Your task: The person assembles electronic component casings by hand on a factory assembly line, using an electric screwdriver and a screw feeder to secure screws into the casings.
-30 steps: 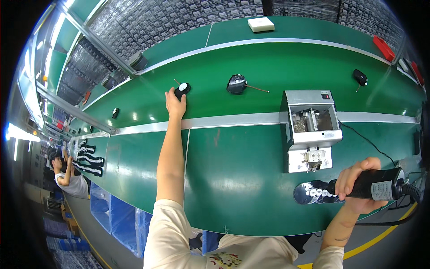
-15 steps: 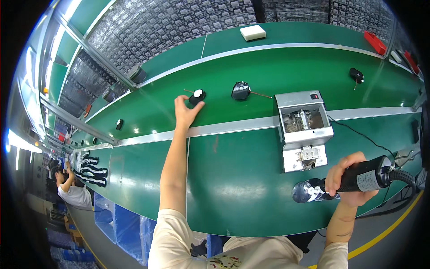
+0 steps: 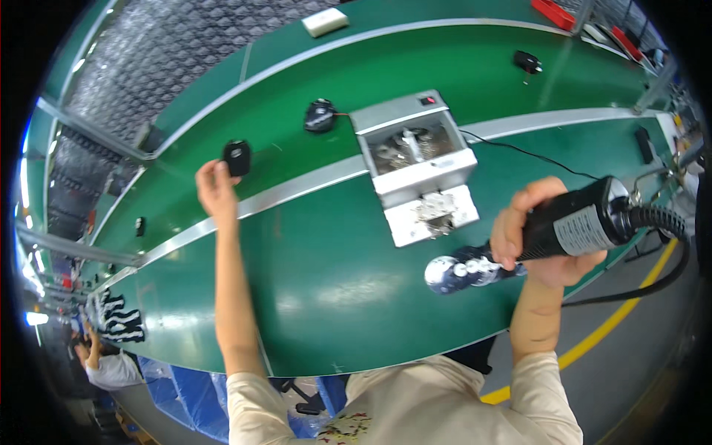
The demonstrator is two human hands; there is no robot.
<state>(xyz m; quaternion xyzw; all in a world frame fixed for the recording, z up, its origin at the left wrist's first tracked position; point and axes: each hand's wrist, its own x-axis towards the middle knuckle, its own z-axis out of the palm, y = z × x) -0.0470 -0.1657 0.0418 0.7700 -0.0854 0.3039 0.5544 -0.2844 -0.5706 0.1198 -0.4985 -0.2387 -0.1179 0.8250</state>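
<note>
My left hand (image 3: 216,191) reaches out over the far green strip. Its fingers are closed on the near edge of a small black rounded casing (image 3: 237,158). My right hand (image 3: 541,236) is wrapped round a thick black electric screwdriver (image 3: 572,222), which has a pale label and a ribbed cable; its tip is hidden. Under the screwdriver's front end lies a black-and-white part (image 3: 461,271) with a shiny round end. I cannot tell whether my right fingers touch that part. A silver screw feeder (image 3: 414,159) with loose metal pieces in its tray stands between my hands.
Another black casing (image 3: 320,116) with a thin lead sits behind the feeder's left side. A further one (image 3: 527,61) lies far right. A white block (image 3: 325,22) and a red tray (image 3: 553,12) rest on the back shelf. At far left a co-worker (image 3: 111,367) sits near striped parts (image 3: 122,320).
My left fingers have closed on the casing, whose white disc no longer shows. The whole view has shifted, so the bench and feeder appear farther left and higher. My right hand still grips the screwdriver.
</note>
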